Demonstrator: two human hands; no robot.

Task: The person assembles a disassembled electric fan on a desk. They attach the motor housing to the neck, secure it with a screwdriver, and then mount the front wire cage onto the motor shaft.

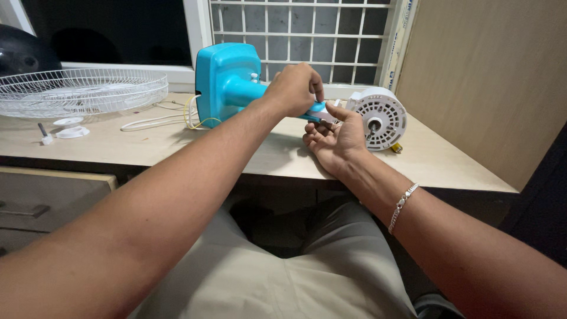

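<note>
A turquoise fan body (227, 82) lies on its side on the wooden desk (147, 145), its neck pointing right. My left hand (293, 88) is closed around the end of that neck. My right hand (333, 139) sits just below it, palm up, fingers and thumb touching the small white joint piece at the neck's tip. The white round fan motor (378, 117) with vent slots and a short shaft rests right of my hands. A silver bracelet (403, 204) is on my right wrist.
A white wire fan guard (82, 88) lies at the desk's left, with small white plastic caps (71, 127) near it. White and yellow wires (171, 118) trail from the fan body. A window with a grille is behind, a wooden panel stands right, drawers sit lower left.
</note>
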